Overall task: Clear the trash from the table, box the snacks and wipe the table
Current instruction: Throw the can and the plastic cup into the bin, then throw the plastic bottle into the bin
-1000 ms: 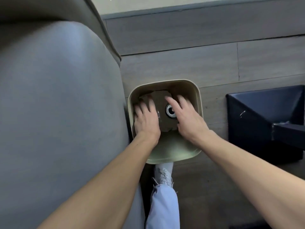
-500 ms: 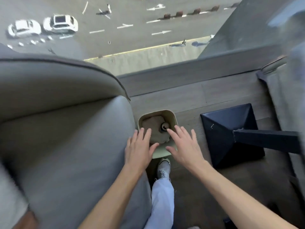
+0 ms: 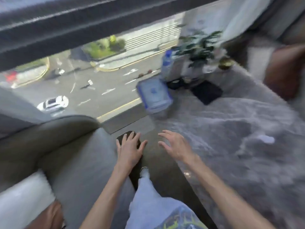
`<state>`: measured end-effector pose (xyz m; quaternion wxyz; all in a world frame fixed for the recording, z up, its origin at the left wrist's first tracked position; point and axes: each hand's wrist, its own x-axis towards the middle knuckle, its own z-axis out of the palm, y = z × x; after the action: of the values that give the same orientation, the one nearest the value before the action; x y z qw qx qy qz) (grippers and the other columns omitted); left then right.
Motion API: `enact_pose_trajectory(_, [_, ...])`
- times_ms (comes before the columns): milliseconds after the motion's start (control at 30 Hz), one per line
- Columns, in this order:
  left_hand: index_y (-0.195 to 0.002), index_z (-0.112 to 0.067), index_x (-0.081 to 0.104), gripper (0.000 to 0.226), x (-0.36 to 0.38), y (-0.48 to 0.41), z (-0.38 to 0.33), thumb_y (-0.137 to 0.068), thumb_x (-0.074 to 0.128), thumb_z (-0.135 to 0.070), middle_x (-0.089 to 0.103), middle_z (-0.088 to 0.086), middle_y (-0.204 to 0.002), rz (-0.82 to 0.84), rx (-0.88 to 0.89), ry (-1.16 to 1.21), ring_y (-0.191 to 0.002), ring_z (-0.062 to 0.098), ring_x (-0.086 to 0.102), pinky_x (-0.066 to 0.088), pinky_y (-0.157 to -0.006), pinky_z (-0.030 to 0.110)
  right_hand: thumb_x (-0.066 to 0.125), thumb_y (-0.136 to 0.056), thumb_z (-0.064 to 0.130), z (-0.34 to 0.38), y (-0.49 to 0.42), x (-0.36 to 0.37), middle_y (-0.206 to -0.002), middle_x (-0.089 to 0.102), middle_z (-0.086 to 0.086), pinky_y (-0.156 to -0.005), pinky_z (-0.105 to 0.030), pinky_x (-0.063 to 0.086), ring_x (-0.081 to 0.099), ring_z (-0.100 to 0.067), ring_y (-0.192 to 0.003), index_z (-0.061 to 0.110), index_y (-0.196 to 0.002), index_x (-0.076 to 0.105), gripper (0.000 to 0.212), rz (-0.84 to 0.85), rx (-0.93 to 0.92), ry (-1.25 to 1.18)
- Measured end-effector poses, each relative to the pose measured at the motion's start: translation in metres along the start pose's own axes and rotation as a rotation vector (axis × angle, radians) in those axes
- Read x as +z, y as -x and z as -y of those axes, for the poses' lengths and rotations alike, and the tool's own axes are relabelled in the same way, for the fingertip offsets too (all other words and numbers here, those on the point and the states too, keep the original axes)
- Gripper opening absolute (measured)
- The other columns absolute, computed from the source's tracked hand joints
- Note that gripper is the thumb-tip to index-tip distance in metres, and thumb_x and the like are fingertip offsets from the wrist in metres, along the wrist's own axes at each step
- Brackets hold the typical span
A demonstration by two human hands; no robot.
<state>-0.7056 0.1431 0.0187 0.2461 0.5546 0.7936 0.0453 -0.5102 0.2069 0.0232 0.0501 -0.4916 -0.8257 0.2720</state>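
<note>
Both hands hang low at frame centre, fingers spread and holding nothing: the left hand (image 3: 129, 150) over the dark bin (image 3: 123, 138) beside the grey sofa arm (image 3: 69, 156), the right hand (image 3: 175, 145) at the marbled grey tabletop (image 3: 231, 146) edge. A blue-rimmed, squarish plastic container (image 3: 154, 96) sits at the tabletop's upper-left edge, lid up. Mid-tabletop is bare; the picture is blurred.

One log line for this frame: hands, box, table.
left hand: open, empty | right hand: open, empty | lidded box: on table | view: blurred
</note>
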Motion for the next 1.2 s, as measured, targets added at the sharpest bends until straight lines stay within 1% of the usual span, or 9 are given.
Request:
enact_pose_trajectory(133, [-0.130,-0.027,0.054,0.058,0.006,0.028,-0.148,-0.088,0.035,-0.063,0.061,0.001,-0.132,0.052,0.393,-0.050,-0.120,0.025,0.057,0.046,-0.099,0.040,0.056,-0.088,0.050,-0.090,0.126,-0.076,-0.138,0.056,0.006,-0.105,-0.034,0.044,0.053,-0.016,-0.127,0.030,-0.125,0.060,0.043,-0.259,0.295,-0.092])
enact_pose_trajectory(267, [-0.134,-0.031,0.049,0.050,0.026,0.067,-0.296,-0.093,0.039,-0.057,0.058,-0.001,-0.135,0.165,0.747,-0.171,-0.119,0.027,0.057,0.047,-0.093,0.038,0.058,-0.089,0.047,-0.162,0.273,-0.121,-0.136,0.058,0.005,-0.102,-0.029,0.043,0.055,-0.015,-0.124,0.026,-0.124,0.062,0.041,-0.549,0.649,-0.162])
enact_pose_trajectory(367, [-0.134,-0.034,0.049,0.048,0.048,0.108,-0.377,-0.093,0.039,-0.057,0.057,-0.003,-0.135,0.200,1.000,-0.242,-0.122,0.026,0.056,0.047,-0.094,0.039,0.057,-0.091,0.044,-0.182,0.380,-0.128,-0.130,0.062,0.004,-0.099,-0.028,0.044,0.058,-0.016,-0.119,0.022,-0.122,0.063,0.038,-0.755,0.904,-0.196])
enact_pose_trajectory(500, [-0.128,-0.032,0.055,0.045,0.075,0.152,-0.431,-0.092,0.043,-0.055,0.063,0.000,-0.128,0.240,1.243,-0.290,-0.116,0.028,0.060,0.048,-0.092,0.038,0.061,-0.091,0.034,-0.166,0.474,-0.112,-0.123,0.066,0.000,-0.097,-0.026,0.042,0.061,-0.018,-0.115,0.016,-0.118,0.066,0.033,-0.938,1.179,-0.266])
enact_pose_trajectory(700, [-0.126,-0.032,0.057,0.045,0.092,0.168,-0.450,-0.091,0.042,-0.057,0.064,-0.001,-0.128,0.367,1.428,-0.360,-0.114,0.027,0.062,0.049,-0.092,0.037,0.053,-0.088,0.052,-0.124,0.501,-0.080,-0.124,0.066,0.003,-0.098,-0.029,0.046,0.061,-0.014,-0.116,0.020,-0.119,0.066,0.046,-0.984,1.384,-0.298])
enact_pose_trajectory(800, [-0.124,-0.032,0.058,0.045,0.100,0.160,-0.454,-0.091,0.041,-0.057,0.065,-0.001,-0.125,0.408,1.493,-0.383,-0.113,0.027,0.063,0.049,-0.090,0.037,0.056,-0.091,0.045,-0.113,0.492,-0.068,-0.126,0.064,0.005,-0.095,-0.024,0.042,0.058,-0.013,-0.118,0.023,-0.121,0.064,0.038,-0.979,1.473,-0.295])
enact_pose_trajectory(867, [-0.124,-0.031,0.058,0.044,0.105,0.154,-0.455,-0.092,0.041,-0.057,0.065,0.000,-0.125,0.449,1.512,-0.413,-0.112,0.027,0.063,0.050,-0.090,0.038,0.054,-0.092,0.047,-0.109,0.485,-0.060,-0.128,0.062,0.005,-0.096,-0.026,0.042,0.057,-0.014,-0.119,0.024,-0.123,0.062,0.040,-0.958,1.519,-0.325])
enact_pose_trajectory(1067, [-0.116,-0.030,0.061,0.041,0.126,0.153,-0.450,-0.091,0.042,-0.056,0.069,-0.001,-0.116,0.541,1.503,-0.440,-0.107,0.026,0.065,0.051,-0.088,0.038,0.051,-0.091,0.052,-0.108,0.477,-0.047,-0.131,0.060,0.008,-0.098,-0.026,0.041,0.055,-0.013,-0.122,0.029,-0.126,0.059,0.043,-0.935,1.531,-0.407])
enact_pose_trajectory(1200, [-0.120,-0.030,0.060,0.043,0.144,0.159,-0.456,-0.092,0.041,-0.056,0.069,-0.002,-0.118,0.572,1.452,-0.464,-0.108,0.024,0.065,0.051,-0.090,0.039,0.050,-0.091,0.055,-0.126,0.490,-0.048,-0.131,0.061,0.011,-0.096,-0.024,0.041,0.055,-0.010,-0.122,0.030,-0.126,0.059,0.044,-0.911,1.506,-0.442])
